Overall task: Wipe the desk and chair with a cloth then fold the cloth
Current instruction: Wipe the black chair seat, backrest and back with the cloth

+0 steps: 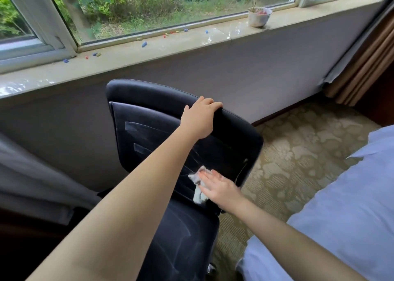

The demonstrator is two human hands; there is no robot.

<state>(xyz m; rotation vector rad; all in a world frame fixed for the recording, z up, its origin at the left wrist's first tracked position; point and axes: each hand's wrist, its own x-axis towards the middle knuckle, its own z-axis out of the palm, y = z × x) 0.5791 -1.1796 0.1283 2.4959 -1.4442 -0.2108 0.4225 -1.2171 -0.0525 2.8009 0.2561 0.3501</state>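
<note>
On the chair back (pixel 149 135), the flat right hand (pixel 221 189) presses a limp-looking cloth (pixel 197 195), best pinched at a corner; left hand (pixel 198 118) grips the top

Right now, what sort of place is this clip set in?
Probably a hotel room or bedroom: a bed with pale linen, patterned carpet and heavy curtains beside a wide window.

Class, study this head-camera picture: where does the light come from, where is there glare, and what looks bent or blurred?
Head view: daylight enters through the window; glare patches shine on the windowsill; the wide lens bows the sill; the right hand and cloth are slightly blurred, the left hand on the chair back sharper.
</note>
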